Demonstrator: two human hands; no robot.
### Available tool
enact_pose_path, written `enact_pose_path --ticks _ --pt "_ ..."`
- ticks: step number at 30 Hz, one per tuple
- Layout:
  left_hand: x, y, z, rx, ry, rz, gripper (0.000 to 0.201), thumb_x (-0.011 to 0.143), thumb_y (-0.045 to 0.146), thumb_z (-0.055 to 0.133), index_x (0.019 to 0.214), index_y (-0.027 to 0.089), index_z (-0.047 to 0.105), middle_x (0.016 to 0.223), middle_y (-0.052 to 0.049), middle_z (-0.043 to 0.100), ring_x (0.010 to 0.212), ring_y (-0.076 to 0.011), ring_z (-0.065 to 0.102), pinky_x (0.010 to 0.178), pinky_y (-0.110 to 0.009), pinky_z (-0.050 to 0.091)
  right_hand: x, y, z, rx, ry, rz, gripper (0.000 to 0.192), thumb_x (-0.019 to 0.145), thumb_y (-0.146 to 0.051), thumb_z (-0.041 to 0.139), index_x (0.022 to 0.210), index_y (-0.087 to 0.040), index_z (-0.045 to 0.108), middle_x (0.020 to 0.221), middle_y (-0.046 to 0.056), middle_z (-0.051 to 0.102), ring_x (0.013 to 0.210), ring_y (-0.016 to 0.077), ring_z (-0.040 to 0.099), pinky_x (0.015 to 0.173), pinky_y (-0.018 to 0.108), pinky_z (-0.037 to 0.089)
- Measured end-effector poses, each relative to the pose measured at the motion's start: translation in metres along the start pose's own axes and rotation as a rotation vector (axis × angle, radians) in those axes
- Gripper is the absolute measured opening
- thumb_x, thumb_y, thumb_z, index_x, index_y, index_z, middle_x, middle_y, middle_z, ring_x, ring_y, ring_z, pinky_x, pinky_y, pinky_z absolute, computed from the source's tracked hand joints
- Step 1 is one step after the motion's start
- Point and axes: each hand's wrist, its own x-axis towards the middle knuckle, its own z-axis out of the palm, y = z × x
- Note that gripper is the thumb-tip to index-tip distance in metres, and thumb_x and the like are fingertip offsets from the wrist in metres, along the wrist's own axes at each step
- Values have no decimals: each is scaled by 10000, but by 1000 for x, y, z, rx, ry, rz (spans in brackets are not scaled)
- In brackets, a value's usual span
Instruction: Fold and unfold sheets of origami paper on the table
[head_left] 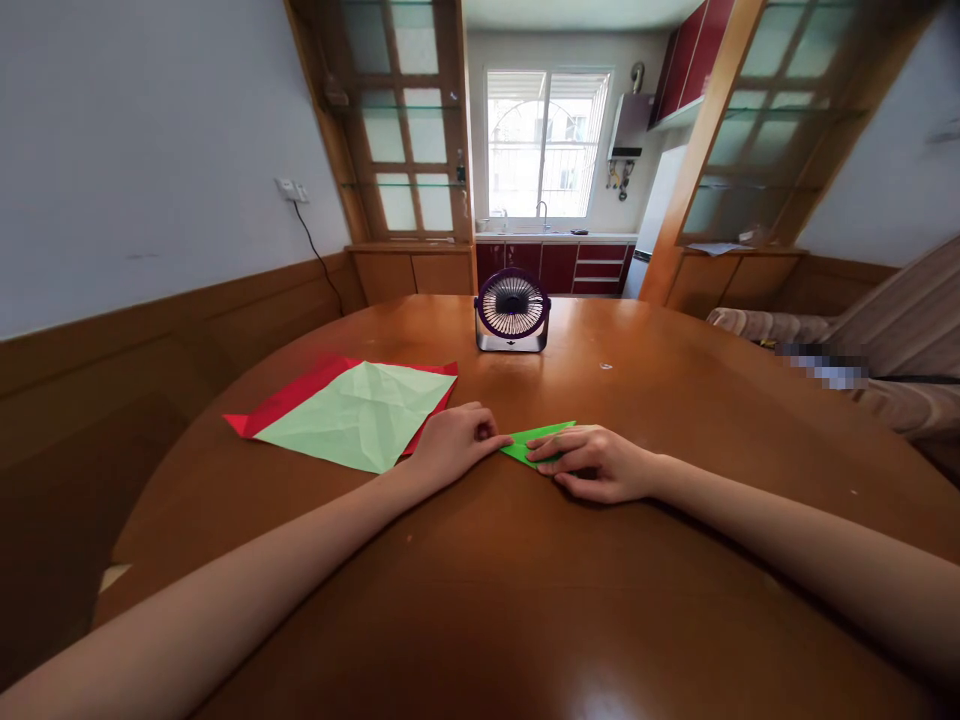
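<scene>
A small piece of green origami paper (517, 452), folded into a narrow pointed shape, lies on the table in front of me. My left hand (455, 440) has its fingers curled, and its thumb and fingertip close on the paper's left point. From the other side, my right hand (600, 463) rests on the paper with its fingers stretched and somewhat apart, pressing it against the tabletop. That hand covers much of the paper's right part, while the upper right tip shows above the knuckles.
A creased pale green sheet (367, 415) lies over a red sheet (300, 398), just left of my left hand. Beyond my hands stands a small purple desk fan (513, 305). A white scrap (605, 366) is on the round-edged wooden table (480, 600). Fabric-covered seating (892, 330) is at the right.
</scene>
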Motion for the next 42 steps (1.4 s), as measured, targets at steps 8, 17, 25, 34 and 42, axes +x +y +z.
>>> enact_pose_path --ticks 8,17,25,34,42 --pt "0 11 2 358 -16 102 280 936 409 544 799 165 555 811 -22 621 730 -174 595 625 -274 371 0 -2 0 -1 1 11 254 864 -142 552 1074 -147 695 1162 146 682 1155 230 616 983 415 515" --pt "-3 15 1 361 -53 69 84 933 240 546 914 166 512 902 -38 621 789 -178 606 701 -282 425 -2 -3 -1 35 -7 29 266 876 -150 547 1102 -130 686 1188 159 667 1178 231 598 995 416 504" --pt "-6 15 1 298 -13 92 26 934 157 488 940 172 508 952 -42 580 849 -178 584 758 -303 470 0 -6 -3 -56 -21 25 263 891 -178 528 1096 -162 692 1124 135 649 1103 226 597 952 417 502" --pt "-10 8 2 347 -46 506 203 957 139 421 992 163 620 1028 -97 618 931 -209 581 803 -343 486 0 -6 -5 -120 -58 10 278 904 -196 497 1114 -165 677 1051 126 637 978 216 605 898 407 500" --pt "-26 15 0 434 -133 508 356 872 162 458 1188 85 604 1069 -144 671 853 -248 632 749 -393 529 -5 -1 -4 -98 -57 -13 276 906 -196 513 1125 -162 678 1097 134 647 1037 221 613 954 429 489"
